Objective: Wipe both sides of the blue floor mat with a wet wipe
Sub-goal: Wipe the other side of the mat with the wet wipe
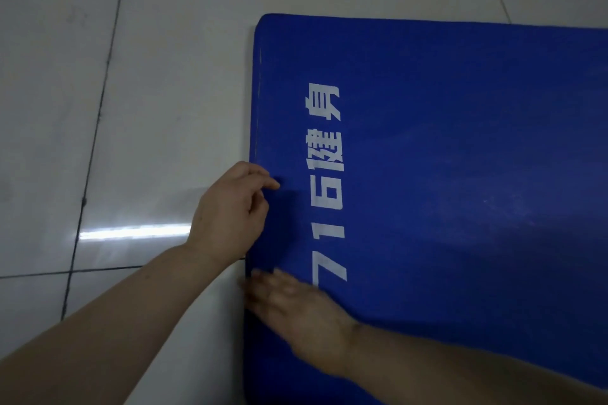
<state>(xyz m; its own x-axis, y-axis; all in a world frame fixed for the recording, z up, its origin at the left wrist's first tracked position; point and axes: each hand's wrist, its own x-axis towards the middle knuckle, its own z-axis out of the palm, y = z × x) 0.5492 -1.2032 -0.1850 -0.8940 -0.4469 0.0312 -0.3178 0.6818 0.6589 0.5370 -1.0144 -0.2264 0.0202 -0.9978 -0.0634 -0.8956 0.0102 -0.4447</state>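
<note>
Here, blue mat [460, 174] flat on glossy grey tile floor [148, 92]; left hand [230, 210] pinches mat edge, right hand [296, 316] blurred, fingers flat.

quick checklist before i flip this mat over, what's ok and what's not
1. Left hand grips the mat edge: ok, fingers curl round it.
2. Right hand grips the edge: cannot tell, it is blurred, fingers look flat on the mat.
3. Mat lies flat on the floor: ok.
4. Floor beside the edge free of things: ok in the part in view.
5. Wet wipe at hand: not ok, none in view.
</note>
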